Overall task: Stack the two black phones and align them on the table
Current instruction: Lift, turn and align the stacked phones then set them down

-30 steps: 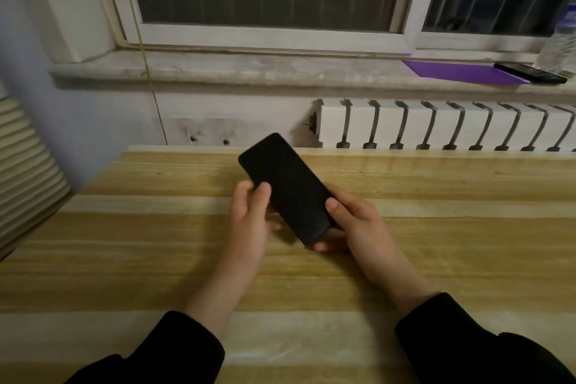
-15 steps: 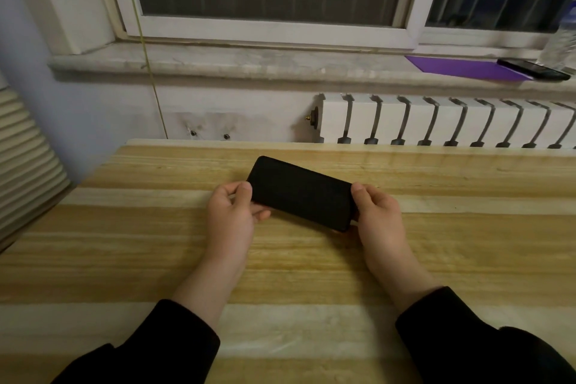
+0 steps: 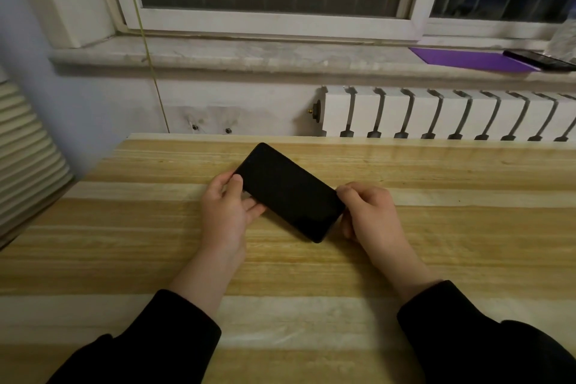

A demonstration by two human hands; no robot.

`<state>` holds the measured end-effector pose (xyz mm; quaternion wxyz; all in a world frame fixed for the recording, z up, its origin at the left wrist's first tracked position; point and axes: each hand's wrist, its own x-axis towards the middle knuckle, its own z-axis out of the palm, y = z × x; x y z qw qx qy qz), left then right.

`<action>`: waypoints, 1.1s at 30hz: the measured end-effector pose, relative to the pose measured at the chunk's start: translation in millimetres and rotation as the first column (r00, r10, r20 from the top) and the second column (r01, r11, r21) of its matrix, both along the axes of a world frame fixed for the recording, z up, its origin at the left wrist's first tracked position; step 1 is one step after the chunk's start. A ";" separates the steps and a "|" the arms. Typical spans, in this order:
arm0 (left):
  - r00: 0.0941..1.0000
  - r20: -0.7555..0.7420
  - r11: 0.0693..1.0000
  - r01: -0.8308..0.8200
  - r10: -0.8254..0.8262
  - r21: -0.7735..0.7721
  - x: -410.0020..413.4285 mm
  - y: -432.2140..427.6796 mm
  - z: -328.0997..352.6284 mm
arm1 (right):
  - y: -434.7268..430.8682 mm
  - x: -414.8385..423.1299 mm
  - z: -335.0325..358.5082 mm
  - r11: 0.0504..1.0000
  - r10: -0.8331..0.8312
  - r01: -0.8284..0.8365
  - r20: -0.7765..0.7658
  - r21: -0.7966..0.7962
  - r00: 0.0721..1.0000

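Note:
A black phone (image 3: 288, 192) lies screen-up and slantwise above the wooden table (image 3: 436, 227), its far end pointing up-left. I see only one black slab; whether a second phone sits under it I cannot tell. My left hand (image 3: 226, 212) pinches its left long edge with thumb on top and fingers beneath. My right hand (image 3: 369, 215) grips its near right corner. Both sleeves are black.
Beyond the table's far edge stands a white radiator (image 3: 436, 115) under a stone windowsill (image 3: 249, 54). On the sill at the right lie a purple sheet (image 3: 467, 58) and a dark phone-like object (image 3: 542, 60). A ribbed beige surface (image 3: 25, 153) is at the left.
The phone turned from steeply slanted to nearly sideways, then back to a moderate slant. Both hands shifted along its ends and kept hold of it.

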<state>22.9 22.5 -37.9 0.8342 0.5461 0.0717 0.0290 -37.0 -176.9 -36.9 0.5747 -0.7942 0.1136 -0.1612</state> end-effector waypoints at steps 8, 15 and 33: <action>0.999 0.021 0.994 0.028 -0.030 0.102 -4.5 -4.9 1.6 | 15.1 -6.4 7.6 0.989 0.096 -0.087 0.069 -0.121 0.993; 0.992 0.122 0.952 -0.011 -0.027 0.305 -5.9 -10.7 -0.9 | 20.1 -4.0 -1.0 0.983 0.123 -0.120 0.013 -0.141 0.992; 0.944 0.284 0.600 -0.131 -0.168 0.789 -13.2 -21.1 -11.0 | 29.9 -2.6 -9.7 0.738 -0.060 0.049 0.007 -0.673 0.998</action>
